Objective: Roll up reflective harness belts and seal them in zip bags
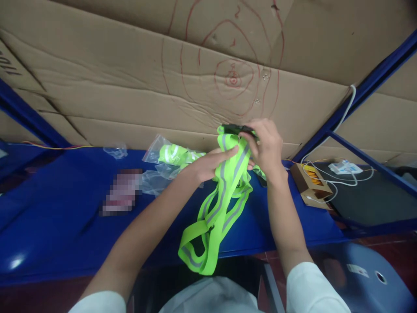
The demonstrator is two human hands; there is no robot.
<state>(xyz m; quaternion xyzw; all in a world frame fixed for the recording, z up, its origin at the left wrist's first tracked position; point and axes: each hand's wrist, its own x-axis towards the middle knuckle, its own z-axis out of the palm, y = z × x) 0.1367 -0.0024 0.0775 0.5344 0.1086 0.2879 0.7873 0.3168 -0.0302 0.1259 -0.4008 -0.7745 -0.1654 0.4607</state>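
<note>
A neon-green strap with a grey reflective stripe hangs in loops from both hands, over the front part of the blue table. My left hand is closed around the gathered strap, its thumb lying across the front. At the top, my right hand pinches the black buckle between thumb and fingers. The strap's lowest loop hangs past the table's front edge. Behind my left hand lies a clear plastic bag with more green strap inside.
The blue table carries a blurred reddish item, crumpled clear plastic and, at the right, an open cardboard box beside white cables. Marked cardboard stands behind. A blue stool is at lower right.
</note>
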